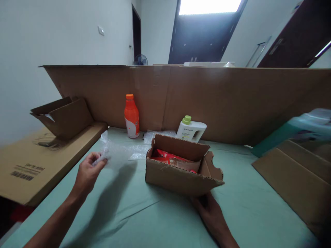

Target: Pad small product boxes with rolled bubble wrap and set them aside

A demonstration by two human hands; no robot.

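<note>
Left hand (pixel 88 172) raised off the green table cover (pixel 134 220), thumb and fingertips pinched on the edge of a clear bubble-wrap sheet (pixel 115 153). Sheet hanging slack from the pinch, far end trailing toward the orange bottle (pixel 131 117); held up, probably to keep it clear of the box.

Right hand (pixel 209 210) at the near bottom corner of the open cardboard box (pixel 178 172), fingers tucked under the edge. Spread or curled: cannot tell, box hides them. Likely bracing or tilting the box, since the near right corner looks slightly lifted.

Box mid-table, just right of the wrap. Long axis roughly left-right, skewed a little, right end nearer. Opening up and tipped toward the camera, flaps up, right flap torn. Red packet (pixel 168 157) inside, lying flat along the long axis.

White jug with green cap (pixel 191 130) behind the box, beside the bottle, both against the tall cardboard wall (pixel 232 100). Flattened carton (pixel 33 162) left, more cardboard (pixel 297 179) right.
</note>
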